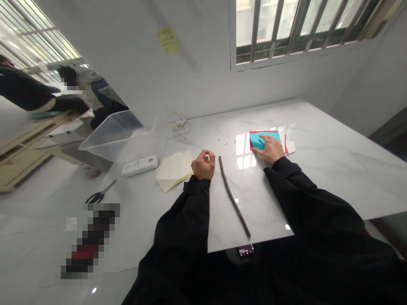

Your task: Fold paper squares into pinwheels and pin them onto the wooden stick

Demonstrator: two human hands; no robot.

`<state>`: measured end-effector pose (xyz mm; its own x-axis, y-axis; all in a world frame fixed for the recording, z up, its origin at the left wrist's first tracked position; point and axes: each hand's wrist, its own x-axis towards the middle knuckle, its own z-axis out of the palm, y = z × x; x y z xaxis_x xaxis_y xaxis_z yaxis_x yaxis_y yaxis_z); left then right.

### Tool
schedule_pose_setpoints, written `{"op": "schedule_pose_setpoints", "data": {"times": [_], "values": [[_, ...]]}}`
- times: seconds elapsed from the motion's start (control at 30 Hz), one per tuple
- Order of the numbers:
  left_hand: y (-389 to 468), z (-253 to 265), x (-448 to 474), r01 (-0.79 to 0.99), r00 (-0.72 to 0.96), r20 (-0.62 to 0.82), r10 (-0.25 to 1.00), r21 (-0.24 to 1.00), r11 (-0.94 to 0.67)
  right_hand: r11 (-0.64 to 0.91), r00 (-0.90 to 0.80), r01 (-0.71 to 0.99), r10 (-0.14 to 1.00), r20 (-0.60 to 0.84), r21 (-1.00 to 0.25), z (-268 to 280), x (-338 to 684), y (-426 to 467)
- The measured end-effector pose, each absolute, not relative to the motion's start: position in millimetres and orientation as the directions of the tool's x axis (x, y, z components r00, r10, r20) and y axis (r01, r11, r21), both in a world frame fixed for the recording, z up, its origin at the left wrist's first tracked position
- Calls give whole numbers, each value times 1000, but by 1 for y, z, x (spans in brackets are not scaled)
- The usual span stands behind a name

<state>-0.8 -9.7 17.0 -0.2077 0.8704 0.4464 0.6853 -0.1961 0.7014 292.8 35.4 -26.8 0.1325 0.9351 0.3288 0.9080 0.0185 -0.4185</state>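
Observation:
My left hand [203, 164] rests in a loose fist on the table, at the edge of a stack of pale yellow paper sheets [174, 168]. The inside of that fist is hidden. My right hand [270, 149] lies with spread fingers on a light blue sheet [256, 139], which has red and white pieces beneath it. Between my forearms is a thin, slightly bent brown stick [229, 194], touched by neither hand. Beyond its far end are a few tiny shiny bits [225, 143], too small to name.
On the left are a white oblong device [140, 166], a clear plastic bin [117, 135] and black-handled scissors [96, 196]. A coiled cable [181, 123] lies by the wall. A lit phone [246, 250] shows below the table's front edge. Other people are at the far left.

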Motion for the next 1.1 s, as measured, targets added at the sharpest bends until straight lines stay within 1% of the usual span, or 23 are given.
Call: {"op": "schedule_pose_setpoints", "data": {"times": [0.2,0.3,0.37,0.47,0.53,0.57,0.6,0.67,0.73,0.8,0.83,0.87,0.93,1.0,1.1], "values": [[-8,16,1,686,-218,457,862,700,-198,-40,243,864,907,345,-503,-16,298,36],[-6,14,1,676,-220,469,855,706,-213,-19,291,844,855,429,-535,-3,296,32],[-5,13,1,659,-216,484,848,713,-239,78,289,833,782,552,-547,9,289,28],[-4,11,3,587,-188,517,835,741,-326,349,252,756,625,738,-554,23,268,18],[-3,10,6,494,-139,524,841,772,-400,511,242,642,572,784,-571,27,249,11],[-3,9,8,435,-111,518,848,793,-427,565,240,564,586,774,-602,28,239,7],[-2,8,11,368,-89,504,859,818,-442,593,241,479,620,746,-647,27,230,4],[-1,7,16,214,-66,450,891,878,-428,565,268,266,735,623,-781,25,214,0],[2,6,19,52,-64,376,924,926,-374,468,245,-6,857,452,-884,21,202,-2],[4,5,20,-71,-62,307,950,948,-311,331,171,-248,940,295,-910,17,196,-2],[5,5,19,-111,-54,275,960,954,-280,264,126,-325,964,235,-908,16,195,-2],[5,5,18,-133,-43,249,967,958,-253,206,84,-368,979,188,-907,15,194,-2],[5,5,16,-143,-28,220,975,965,-222,116,15,-369,993,119,-922,13,194,-3],[5,6,15,-131,-32,226,974,965,-229,43,-20,-299,998,52,-953,9,194,-4],[5,6,15,-109,-64,248,967,961,-254,-18,-6,-165,1000,-17,-986,5,194,-6]]}}
